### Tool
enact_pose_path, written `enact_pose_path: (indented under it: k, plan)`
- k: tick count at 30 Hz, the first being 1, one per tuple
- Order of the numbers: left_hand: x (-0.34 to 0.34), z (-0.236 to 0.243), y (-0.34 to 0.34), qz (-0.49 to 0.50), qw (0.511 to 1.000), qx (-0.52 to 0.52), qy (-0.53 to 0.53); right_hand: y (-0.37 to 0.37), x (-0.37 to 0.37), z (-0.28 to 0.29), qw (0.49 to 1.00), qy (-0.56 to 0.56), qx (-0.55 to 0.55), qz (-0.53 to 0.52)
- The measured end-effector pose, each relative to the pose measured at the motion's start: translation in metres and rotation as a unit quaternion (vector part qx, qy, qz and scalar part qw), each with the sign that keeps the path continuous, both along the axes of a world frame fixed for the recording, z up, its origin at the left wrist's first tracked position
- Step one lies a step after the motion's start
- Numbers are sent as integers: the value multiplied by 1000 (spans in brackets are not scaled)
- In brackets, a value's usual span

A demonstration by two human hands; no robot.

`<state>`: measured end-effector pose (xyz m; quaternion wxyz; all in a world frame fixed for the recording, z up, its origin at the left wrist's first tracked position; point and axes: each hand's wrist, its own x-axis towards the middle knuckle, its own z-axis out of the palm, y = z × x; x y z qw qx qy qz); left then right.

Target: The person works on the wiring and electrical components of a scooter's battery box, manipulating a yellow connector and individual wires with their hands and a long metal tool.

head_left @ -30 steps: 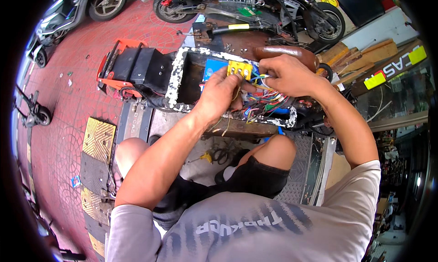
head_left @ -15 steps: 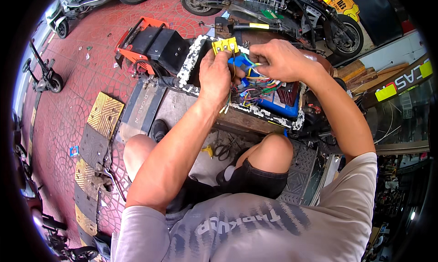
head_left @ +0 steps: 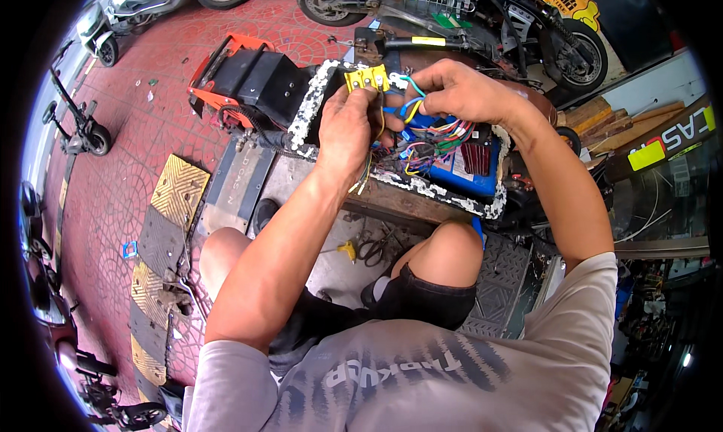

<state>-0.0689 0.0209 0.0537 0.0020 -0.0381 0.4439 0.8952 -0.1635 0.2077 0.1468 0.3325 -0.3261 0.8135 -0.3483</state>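
My left hand (head_left: 348,127) is closed around a yellow terminal block (head_left: 367,79) with metal screws, held over an open compartment. Beside it, my right hand (head_left: 456,91) pinches coloured wires (head_left: 411,108), blue, yellow and green among them, near the block's right end. Below both hands, a tangle of thin multicoloured wires (head_left: 414,155) lies in the compartment. A blue battery pack (head_left: 474,182) fills the compartment's right part. Ragged white foam or sealant lines the compartment rim (head_left: 429,184). The tips of some right fingers are partly hidden by the wires.
Scissors (head_left: 371,252) and a yellow tool (head_left: 347,251) lie on the ground between my knees. A black and orange scooter part (head_left: 260,74) sits left of the compartment. Parked motorbikes stand beyond, with wooden pieces (head_left: 595,123) at right and a yellow-black ramp (head_left: 178,187) at left.
My left hand and the terminal block have shifted slightly left and down. The right hand has turned a little, and the blue and yellow wires now show more clearly between the hands.
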Motion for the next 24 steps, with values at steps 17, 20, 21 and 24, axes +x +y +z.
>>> enact_pose_path:
  k: [17,20,21,24]
  plan:
    - [-10,13,-16,-275,958,-73,-43,39,17,32,992,16,-74,-100]
    - [-12,11,-14,-301,948,-92,-52,35,18,26,992,11,-97,-86]
    - [-13,9,-14,-309,946,-90,-45,31,19,26,992,7,-89,-88]
    - [-13,8,-14,-324,941,-92,-29,26,20,25,994,4,-62,-92]
